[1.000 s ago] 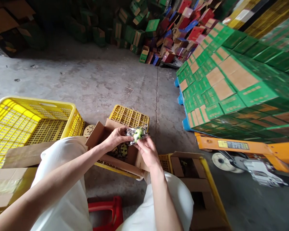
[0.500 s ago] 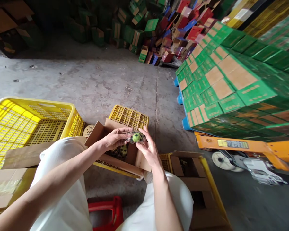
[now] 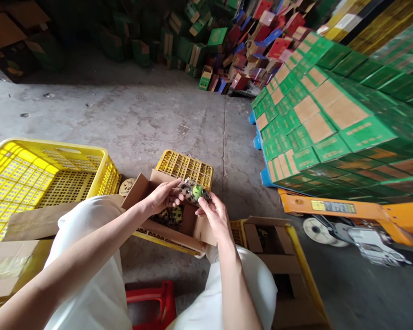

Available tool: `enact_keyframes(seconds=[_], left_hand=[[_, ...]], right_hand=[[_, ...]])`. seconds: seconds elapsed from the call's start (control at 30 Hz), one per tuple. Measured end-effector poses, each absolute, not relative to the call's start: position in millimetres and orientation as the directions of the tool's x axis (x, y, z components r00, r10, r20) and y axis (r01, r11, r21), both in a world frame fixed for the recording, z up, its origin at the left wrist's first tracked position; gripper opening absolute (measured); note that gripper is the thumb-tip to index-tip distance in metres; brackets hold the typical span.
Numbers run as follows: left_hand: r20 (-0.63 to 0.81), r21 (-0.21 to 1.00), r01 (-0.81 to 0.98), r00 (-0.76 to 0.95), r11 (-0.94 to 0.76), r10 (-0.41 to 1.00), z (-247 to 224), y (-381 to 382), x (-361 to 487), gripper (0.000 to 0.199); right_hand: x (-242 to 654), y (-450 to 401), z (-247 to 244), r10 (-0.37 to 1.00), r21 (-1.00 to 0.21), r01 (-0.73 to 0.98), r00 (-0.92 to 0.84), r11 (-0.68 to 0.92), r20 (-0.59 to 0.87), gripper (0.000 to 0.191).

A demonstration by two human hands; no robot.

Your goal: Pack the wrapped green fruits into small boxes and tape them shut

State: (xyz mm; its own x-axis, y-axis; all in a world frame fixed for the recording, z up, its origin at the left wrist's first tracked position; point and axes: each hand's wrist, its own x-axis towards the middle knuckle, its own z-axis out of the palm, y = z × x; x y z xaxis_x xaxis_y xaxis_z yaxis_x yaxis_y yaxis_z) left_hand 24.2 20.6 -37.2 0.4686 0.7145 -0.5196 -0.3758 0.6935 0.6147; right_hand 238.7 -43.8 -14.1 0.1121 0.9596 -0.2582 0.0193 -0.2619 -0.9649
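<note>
A small round green item [image 3: 197, 192] in a clear wrapper with dark markings is held by my right hand [image 3: 216, 216], its thumb pressed on the near side. My left hand [image 3: 165, 198] is at the wrapper's left end, fingers slightly curled and apart; it looks free of the wrapper, or barely touching it. Below both hands lies an open cardboard box [image 3: 172, 234], with several similar wrapped green and dark items [image 3: 175, 215] inside. The box rests on a yellow crate [image 3: 186, 167].
A large yellow basket [image 3: 105, 172] stands at left beside a taped carton [image 3: 7, 261]. At right are another open carton [image 3: 296, 279], an orange pallet jack [image 3: 365, 208] and stacked green boxes [image 3: 316, 123]. A red stool [image 3: 168, 302] is between my knees. Loose boxes [image 3: 241, 80] lie behind.
My left hand has loosened and drawn slightly back from the wrapped item. My right hand's thumb has moved onto the item, which has shifted slightly up and right.
</note>
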Motion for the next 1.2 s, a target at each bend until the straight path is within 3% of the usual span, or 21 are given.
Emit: enact_keyframes(seconds=[0.2, 0.3, 0.37, 0.43, 0.53, 0.6, 0.83, 1.07, 1.2], left_hand=[[-0.483, 0.814, -0.144, 0.371, 0.563, 0.793, -50, 20, 23, 0.048], [-0.329, 0.943, 0.084, 0.389, 0.323, 0.860, -63, 21, 19, 0.039], [-0.227, 0.960, 0.248, 0.410, 0.132, 0.883, -74, 21, 16, 0.026], [-0.184, 0.918, 0.397, 0.450, -0.011, 0.874, -85, 21, 16, 0.010], [-0.225, 0.783, 0.583, 0.588, -0.215, 0.777, -99, 17, 20, 0.032], [-0.281, 0.709, 0.627, 0.670, -0.322, 0.687, -107, 13, 23, 0.047], [-0.427, 0.608, 0.678, 0.718, -0.413, 0.550, -130, -2, 24, 0.078], [-0.484, 0.544, 0.688, 0.724, -0.480, 0.491, -138, -5, 21, 0.069], [-0.466, 0.536, 0.657, 0.754, -0.529, 0.463, -137, -2, 26, 0.069]], right_hand=[[244, -45, -7, 0.970, -0.966, 0.125, 0.117, -0.225, -0.211, 0.059], [253, -48, -3, 0.988, -0.948, 0.280, 0.056, -0.154, -0.144, 0.051], [259, -53, -3, 0.997, -0.902, 0.426, 0.025, -0.071, -0.067, 0.042], [262, -60, -7, 1.000, -0.803, 0.596, 0.000, 0.019, 0.024, 0.034], [263, -69, -17, 0.997, -0.632, 0.771, -0.061, 0.081, 0.054, 0.035], [262, -72, -24, 0.996, -0.581, 0.809, -0.079, 0.086, 0.038, 0.036], [254, -74, -37, 0.995, -0.580, 0.810, -0.046, 0.086, 0.084, 0.035], [246, -80, -37, 0.999, -0.599, 0.799, -0.027, 0.048, 0.044, 0.035], [234, -81, -41, 0.994, -0.533, 0.846, -0.071, 0.014, -0.085, 0.041]])
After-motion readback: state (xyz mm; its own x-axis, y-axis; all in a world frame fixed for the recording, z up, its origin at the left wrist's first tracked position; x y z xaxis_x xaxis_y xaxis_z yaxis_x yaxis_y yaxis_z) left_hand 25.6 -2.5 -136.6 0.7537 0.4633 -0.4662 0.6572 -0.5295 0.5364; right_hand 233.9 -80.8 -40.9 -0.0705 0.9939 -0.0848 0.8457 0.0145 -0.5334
